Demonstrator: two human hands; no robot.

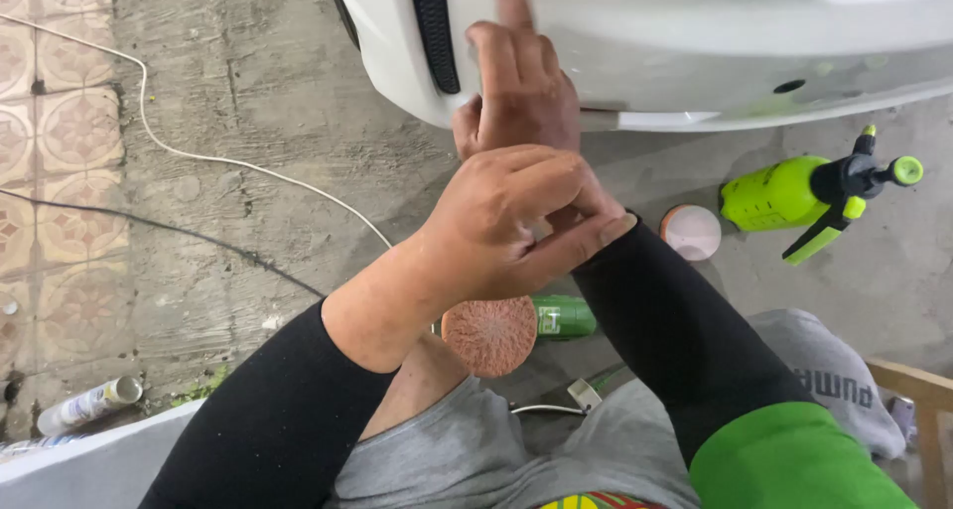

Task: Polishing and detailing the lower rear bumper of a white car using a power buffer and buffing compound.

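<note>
— What are the hands doing down there by the car?

— The right hand (pixel 521 92) is raised against the glossy white car bumper (pixel 695 52), back toward us, with one finger stretched straight up onto the paint and the others bent; it holds nothing I can see. The left hand (pixel 506 221) crosses in front of it, fingers curled narrow, and pinches the cuff of the black stretch sleeve (pixel 675 340) at the right wrist.

— So the left grips only cloth?

— Thumb and fingertips close on the sleeve's edge, nothing else.

— What lies on the ground about them?

— A rough grey concrete floor (pixel 258 102) carries it all. Just below the left wrist sits a round orange-brown polishing pad (pixel 491 335), and a green cylindrical bottle (pixel 564 317) pokes out beside it, partly hidden by the right forearm. Near the bumper's lower edge stands a small pale pink round lid (pixel 691 232), and just beside that a lime-green pump sprayer with a black nozzle (pixel 804 196) lies on its side. A thin white cable (pixel 248 166) snakes across the concrete from the patterned tiles at the left edge, and a white spray can (pixel 89 404) lies near the lower left corner.
</note>
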